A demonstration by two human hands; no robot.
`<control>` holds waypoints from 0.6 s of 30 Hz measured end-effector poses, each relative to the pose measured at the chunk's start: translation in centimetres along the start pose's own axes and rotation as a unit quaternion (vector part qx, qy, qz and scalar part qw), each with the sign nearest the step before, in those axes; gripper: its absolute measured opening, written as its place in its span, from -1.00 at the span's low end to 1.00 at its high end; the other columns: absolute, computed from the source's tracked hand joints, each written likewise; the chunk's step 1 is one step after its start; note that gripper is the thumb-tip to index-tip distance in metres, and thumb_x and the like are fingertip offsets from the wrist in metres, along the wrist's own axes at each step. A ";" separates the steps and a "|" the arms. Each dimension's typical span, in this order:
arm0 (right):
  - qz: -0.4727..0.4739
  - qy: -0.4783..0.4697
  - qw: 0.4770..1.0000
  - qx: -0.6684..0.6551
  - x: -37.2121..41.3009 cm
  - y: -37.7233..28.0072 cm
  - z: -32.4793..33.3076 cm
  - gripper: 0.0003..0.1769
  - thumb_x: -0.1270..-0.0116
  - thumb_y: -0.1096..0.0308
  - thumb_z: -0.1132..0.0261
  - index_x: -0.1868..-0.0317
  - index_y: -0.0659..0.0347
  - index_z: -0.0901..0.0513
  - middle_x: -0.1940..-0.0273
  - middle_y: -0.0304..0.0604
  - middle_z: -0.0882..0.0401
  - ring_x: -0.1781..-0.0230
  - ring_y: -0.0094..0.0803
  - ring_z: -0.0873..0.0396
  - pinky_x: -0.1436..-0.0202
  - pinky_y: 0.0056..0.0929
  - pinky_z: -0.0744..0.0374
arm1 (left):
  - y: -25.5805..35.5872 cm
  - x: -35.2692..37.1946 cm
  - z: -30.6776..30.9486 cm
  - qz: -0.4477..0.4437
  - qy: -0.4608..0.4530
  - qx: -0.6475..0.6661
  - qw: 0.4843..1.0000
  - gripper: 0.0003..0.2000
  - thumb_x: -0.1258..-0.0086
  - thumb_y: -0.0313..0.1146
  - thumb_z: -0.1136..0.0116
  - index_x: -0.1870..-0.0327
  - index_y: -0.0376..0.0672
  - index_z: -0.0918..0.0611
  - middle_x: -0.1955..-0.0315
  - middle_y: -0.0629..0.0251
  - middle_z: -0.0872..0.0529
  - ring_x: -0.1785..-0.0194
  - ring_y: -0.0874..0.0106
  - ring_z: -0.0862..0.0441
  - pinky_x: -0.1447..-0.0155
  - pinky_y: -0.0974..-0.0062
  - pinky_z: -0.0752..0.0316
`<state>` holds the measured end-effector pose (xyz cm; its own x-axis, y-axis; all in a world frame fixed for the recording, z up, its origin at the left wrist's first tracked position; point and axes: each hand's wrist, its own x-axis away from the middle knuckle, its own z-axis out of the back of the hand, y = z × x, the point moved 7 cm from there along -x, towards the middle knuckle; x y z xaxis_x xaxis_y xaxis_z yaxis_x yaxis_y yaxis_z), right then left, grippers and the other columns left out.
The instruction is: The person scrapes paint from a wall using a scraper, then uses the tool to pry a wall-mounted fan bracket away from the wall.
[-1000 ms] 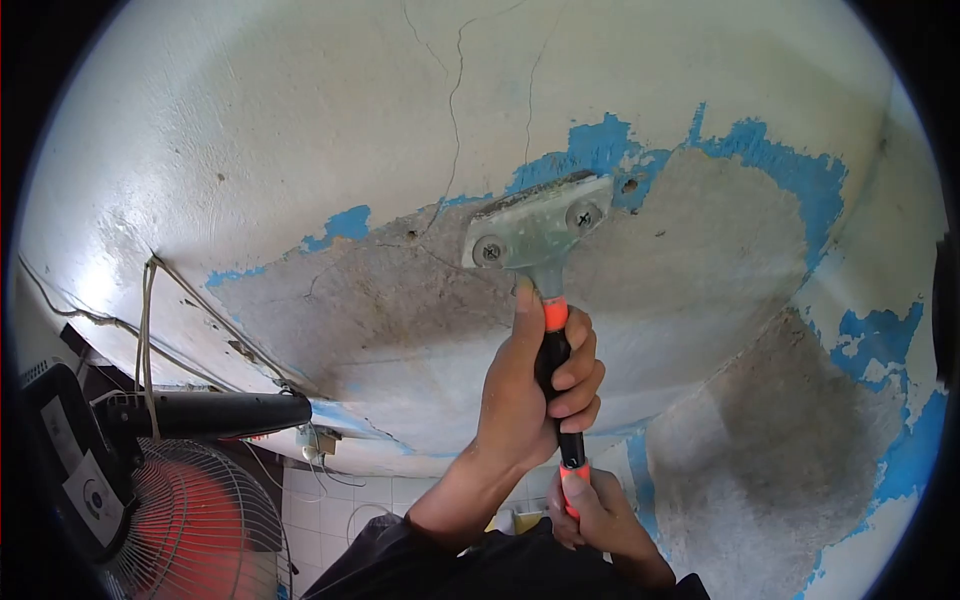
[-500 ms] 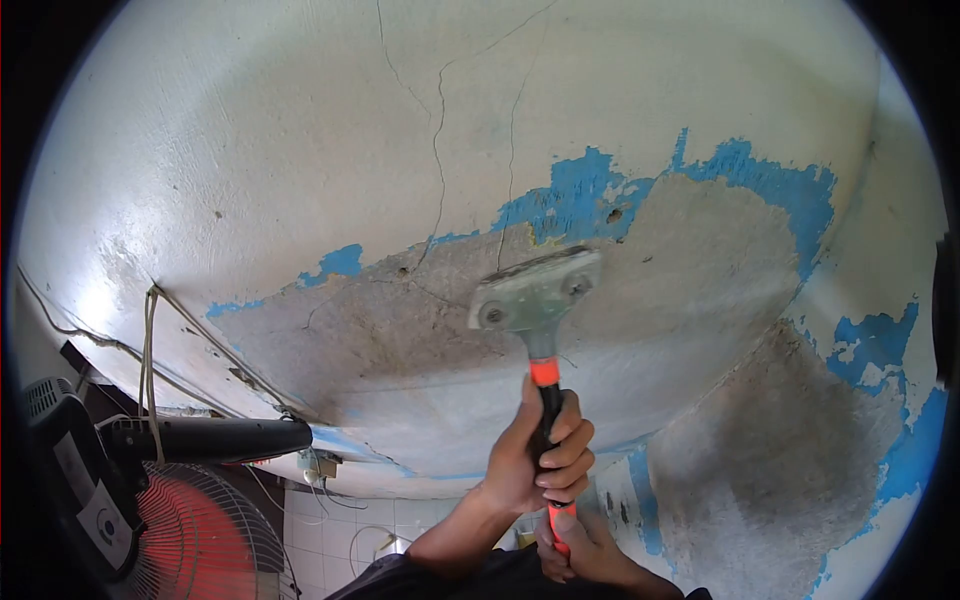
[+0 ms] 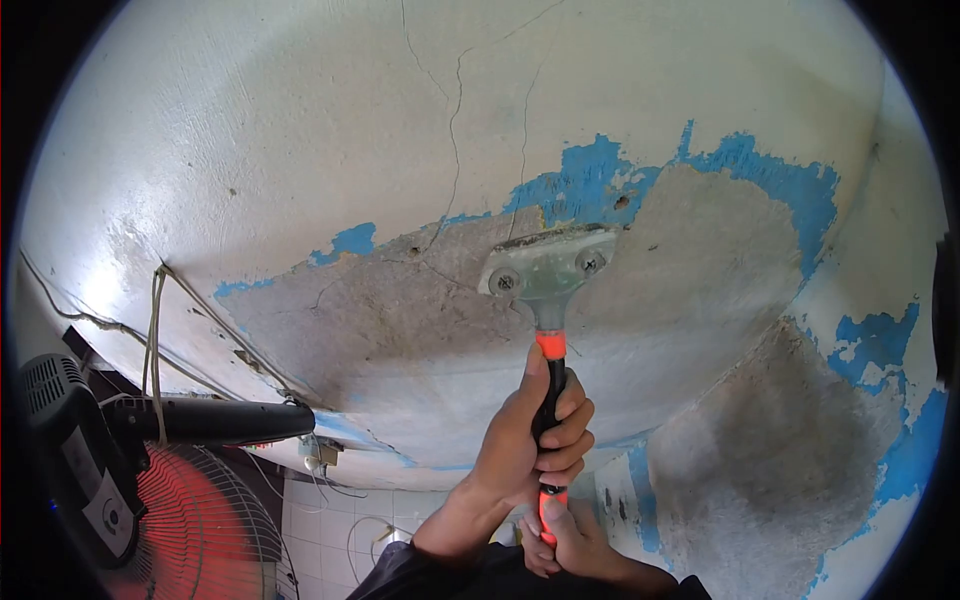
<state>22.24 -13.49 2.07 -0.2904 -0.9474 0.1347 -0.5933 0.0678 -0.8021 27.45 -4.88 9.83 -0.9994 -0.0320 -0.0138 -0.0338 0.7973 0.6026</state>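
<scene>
A long-handled scraper (image 3: 550, 290) with a wide grey head, two screws and a black and orange handle is held up in front of the wall. My left hand (image 3: 525, 430) wraps round the black part of the handle below the orange collar. Lower down, my right hand (image 3: 570, 540) grips the orange end. The blade edge lies over the bare grey plaster (image 3: 400, 310), close to the lower border of the blue paint (image 3: 590, 175). Whether the blade touches the wall, I cannot tell.
A fan with a red glow (image 3: 190, 520) and a black pole (image 3: 220, 420) stand at the lower left. Cables (image 3: 155, 330) hang beside them. Cracks run through the white paint (image 3: 330, 120) above. Another peeled wall area (image 3: 770, 440) is on the right.
The scraper has shifted slightly up and to the right in the view, its head more level. Both hands keep their hold. The wall and fan have shifted a little in the picture.
</scene>
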 end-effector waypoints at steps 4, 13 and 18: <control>-0.006 0.005 1.000 -0.001 -0.1 1.4 0.3 -0.56 -0.64 0.01 0.13 0.31 0.18 -0.33 0.62 -0.29 -0.25 0.74 -0.54 -0.21 0.62 -0.50 -0.33 | -0.9 0.8 0.8 0.007 0.037 0.001 0.999 -0.46 -0.55 0.29 0.38 0.43 0.00 -0.32 0.69 0.59 -0.18 0.73 0.71 -0.02 0.72 0.68 0.05; 0.030 0.018 0.998 0.050 -0.6 1.3 0.9 -0.44 -0.59 -0.15 0.16 0.24 0.24 -0.35 0.57 -0.26 -0.29 0.73 -0.54 -0.23 0.60 -0.48 -0.35 | 0.4 1.0 1.2 -0.075 0.077 -0.038 0.994 -0.52 -0.59 0.22 0.38 0.20 -0.03 -0.41 0.58 0.50 -0.28 0.73 0.69 -0.08 0.73 0.69 -0.04; 0.066 0.058 0.991 0.098 0.8 1.2 2.2 -0.40 -0.58 -0.17 0.16 0.07 0.31 -0.37 0.42 -0.23 -0.39 0.53 -0.53 -0.39 0.39 -0.53 -0.43 | 0.7 2.4 1.1 -0.234 0.147 -0.168 0.946 -0.52 -0.62 0.16 0.38 -0.02 -0.09 -0.41 0.48 0.45 -0.32 0.72 0.67 -0.13 0.73 0.68 -0.11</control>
<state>22.99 -14.84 -0.06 -0.4462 -0.8915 0.0778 -0.3913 0.1162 -0.9129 24.98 -3.73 9.36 -0.8290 -0.5390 -0.1491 -0.4174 0.4189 0.8064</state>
